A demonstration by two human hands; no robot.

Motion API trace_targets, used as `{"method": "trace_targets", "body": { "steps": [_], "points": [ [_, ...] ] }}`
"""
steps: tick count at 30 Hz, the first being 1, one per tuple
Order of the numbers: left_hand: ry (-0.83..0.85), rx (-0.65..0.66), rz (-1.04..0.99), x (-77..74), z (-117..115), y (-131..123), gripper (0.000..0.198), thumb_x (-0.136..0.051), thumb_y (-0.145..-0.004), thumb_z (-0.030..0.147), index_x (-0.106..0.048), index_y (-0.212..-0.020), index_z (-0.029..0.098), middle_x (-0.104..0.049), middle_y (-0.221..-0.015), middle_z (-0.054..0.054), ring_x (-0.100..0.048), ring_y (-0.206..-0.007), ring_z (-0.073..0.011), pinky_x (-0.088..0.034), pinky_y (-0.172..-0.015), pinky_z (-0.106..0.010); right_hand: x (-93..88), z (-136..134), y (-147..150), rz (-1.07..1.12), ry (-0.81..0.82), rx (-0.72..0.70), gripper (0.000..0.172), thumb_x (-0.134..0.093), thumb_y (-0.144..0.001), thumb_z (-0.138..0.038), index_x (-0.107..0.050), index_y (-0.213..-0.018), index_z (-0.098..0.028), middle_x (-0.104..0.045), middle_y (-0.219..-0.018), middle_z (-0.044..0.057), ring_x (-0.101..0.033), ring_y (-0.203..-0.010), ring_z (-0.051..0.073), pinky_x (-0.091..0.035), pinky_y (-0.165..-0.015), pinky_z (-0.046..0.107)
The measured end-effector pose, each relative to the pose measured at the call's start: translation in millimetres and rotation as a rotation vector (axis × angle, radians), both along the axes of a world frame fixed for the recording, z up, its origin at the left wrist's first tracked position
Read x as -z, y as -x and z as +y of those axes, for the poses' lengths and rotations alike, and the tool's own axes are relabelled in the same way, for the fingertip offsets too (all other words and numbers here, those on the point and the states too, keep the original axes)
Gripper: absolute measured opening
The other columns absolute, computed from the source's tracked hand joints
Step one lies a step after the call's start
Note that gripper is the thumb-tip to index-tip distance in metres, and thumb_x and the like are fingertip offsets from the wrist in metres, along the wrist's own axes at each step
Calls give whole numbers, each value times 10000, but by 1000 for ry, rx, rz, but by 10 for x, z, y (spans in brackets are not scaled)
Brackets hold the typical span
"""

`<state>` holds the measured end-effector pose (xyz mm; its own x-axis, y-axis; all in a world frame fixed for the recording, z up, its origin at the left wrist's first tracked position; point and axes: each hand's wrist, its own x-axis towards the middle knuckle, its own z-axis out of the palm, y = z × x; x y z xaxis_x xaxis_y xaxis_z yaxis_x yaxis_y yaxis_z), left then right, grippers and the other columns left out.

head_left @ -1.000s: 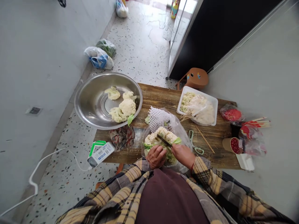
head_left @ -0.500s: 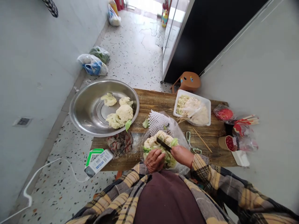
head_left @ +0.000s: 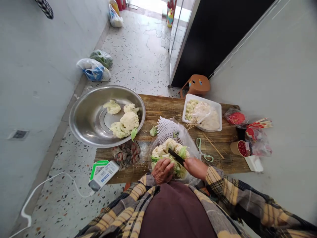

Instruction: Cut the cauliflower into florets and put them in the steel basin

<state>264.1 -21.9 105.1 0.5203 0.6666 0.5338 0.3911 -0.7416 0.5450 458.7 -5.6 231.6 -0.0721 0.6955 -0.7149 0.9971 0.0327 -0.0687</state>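
Note:
A whole cauliflower [head_left: 166, 149] with green leaves lies on a clear plastic bag [head_left: 187, 137] at the near edge of the wooden table [head_left: 163, 107]. My left hand [head_left: 162, 170] grips its near side, fingers curled round it. My right hand [head_left: 196, 167] is closed on a dark-bladed knife [head_left: 176, 156], whose blade rests across the top of the cauliflower. A white foam net [head_left: 167, 128] lies just behind the head.
A big steel basin [head_left: 86, 119] with several cut florets [head_left: 128, 120] overhangs the table's left end. A folded cloth [head_left: 125, 152], green scissors [head_left: 201, 150], skewers [head_left: 213, 145], a white food tray [head_left: 202, 115], a cup of red bits [head_left: 239, 148] and red packets [head_left: 235, 118] lie around. Bags and a small stool [head_left: 196, 85] stand on the floor.
The view has shifted slightly, so everything sits a bit lower-left. The knife has drawn back a little towards my right hand; both hands stay on the cauliflower.

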Motion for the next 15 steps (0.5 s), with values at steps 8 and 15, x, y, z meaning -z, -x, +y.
{"method": "trace_targets", "body": {
  "steps": [8, 15],
  "points": [
    [15, -25, 41, 32, -4, -67, 419, -506, -819, 305, -548, -1210, 164, -599, -1136, -132, -557, -1089, -286, -479, -931, -432, 149, -7, 142, -68, -70, 124, 369, -325, -965, -324, -662, -949, -174, -724, -930, 113, -690, -872, 239, -509, -732, 306],
    [-7, -37, 32, -21, -63, -116, 419, -515, -813, 323, -543, -1203, 171, -595, -1121, -144, -568, -1040, -321, -506, -871, -460, 116, -211, 184, -71, -148, 162, 373, -286, -978, -272, -638, -1007, -151, -722, -918, 124, -699, -842, 233, -508, -702, 297]
  ]
}}
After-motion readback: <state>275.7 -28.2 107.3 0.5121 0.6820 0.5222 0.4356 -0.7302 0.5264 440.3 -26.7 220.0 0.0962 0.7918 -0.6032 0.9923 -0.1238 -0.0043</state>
